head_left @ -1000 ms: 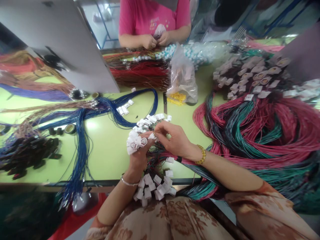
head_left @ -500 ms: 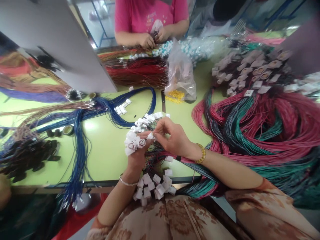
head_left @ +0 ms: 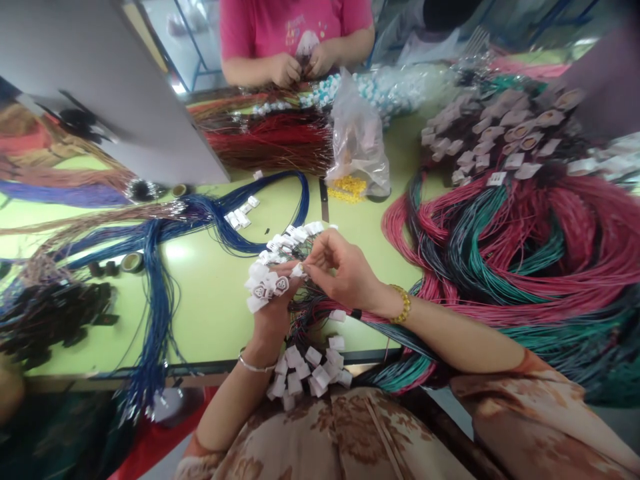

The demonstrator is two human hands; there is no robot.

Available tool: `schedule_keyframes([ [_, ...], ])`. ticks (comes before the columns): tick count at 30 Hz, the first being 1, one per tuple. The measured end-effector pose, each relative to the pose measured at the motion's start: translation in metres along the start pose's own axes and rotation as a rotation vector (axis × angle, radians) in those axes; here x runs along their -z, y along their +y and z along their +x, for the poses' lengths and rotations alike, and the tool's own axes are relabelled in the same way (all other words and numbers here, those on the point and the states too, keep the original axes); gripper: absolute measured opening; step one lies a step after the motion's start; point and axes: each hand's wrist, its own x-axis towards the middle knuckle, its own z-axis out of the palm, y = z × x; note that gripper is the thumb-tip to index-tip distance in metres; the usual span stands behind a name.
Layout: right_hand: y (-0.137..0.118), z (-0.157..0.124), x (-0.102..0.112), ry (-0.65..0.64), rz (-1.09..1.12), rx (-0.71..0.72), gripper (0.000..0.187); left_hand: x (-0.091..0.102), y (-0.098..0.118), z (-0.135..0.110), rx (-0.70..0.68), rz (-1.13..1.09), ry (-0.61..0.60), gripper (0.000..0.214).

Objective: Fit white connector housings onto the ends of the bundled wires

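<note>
My left hand (head_left: pixel 273 307) is closed around a cluster of white plastic connectors (head_left: pixel 263 286) whose thin dark wires run down toward my lap. My right hand (head_left: pixel 345 270) pinches one white connector (head_left: pixel 299 270) beside that cluster, fingertips touching the left hand's. More white connectors (head_left: pixel 295 238) lie on the green table (head_left: pixel 210 300) just beyond my hands. Another bunch of white connectors (head_left: pixel 310 377) hangs over the table's near edge onto my lap.
A big coil of pink, teal and black wires (head_left: pixel 505 253) fills the right side. Blue wire bundles (head_left: pixel 165 233) spread on the left by tape rolls (head_left: pixel 131 262). A clear bag with yellow parts (head_left: pixel 356 167) stands behind. Across the table a person in pink (head_left: pixel 295 40) handles wires.
My hands and the connector cluster have shifted slightly up and left in view; the grip looks the same. The person opposite keeps both hands together on their wires.
</note>
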Motion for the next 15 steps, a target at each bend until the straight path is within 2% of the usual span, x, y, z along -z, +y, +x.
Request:
schedule_keyframes([
  [5, -0.003, 0.001, 0.002, -0.045, -0.222, 0.112, 0.011, 0.000, -0.002, 0.001, -0.024, -0.002, 0.017, 0.010],
  [8, -0.002, -0.004, -0.004, -0.057, -0.335, 0.167, 0.005, 0.001, -0.007, -0.001, -0.011, 0.003, 0.042, 0.012],
  [13, 0.002, -0.012, -0.021, -0.104, -0.369, 0.260, 0.019, 0.006, -0.012, -0.002, 0.074, 0.030, 0.115, 0.016],
  [15, 0.003, -0.008, -0.022, -0.069, -0.356, 0.255, 0.016, 0.007, -0.009, -0.001, 0.105, 0.025, 0.084, 0.016],
])
